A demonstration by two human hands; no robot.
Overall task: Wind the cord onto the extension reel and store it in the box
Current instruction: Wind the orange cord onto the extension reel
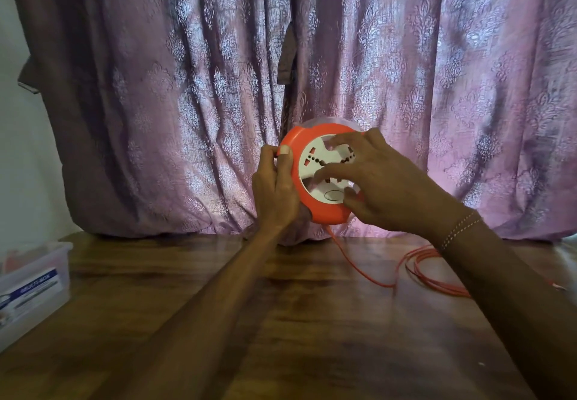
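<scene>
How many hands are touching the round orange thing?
2. The left hand grips the left rim of the round orange-and-white extension reel; the right hand lies spread over its white face.

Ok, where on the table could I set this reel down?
Bare wood lies on the table between the plastic box at left and the loose cord at right. The right side is crowded with cord loops.

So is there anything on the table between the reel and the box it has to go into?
Nothing visible. The reel is held up off the table in both hands, and the wood between it and the box at the left edge shows bare. The loose cord lies on the opposite, right side.
</scene>
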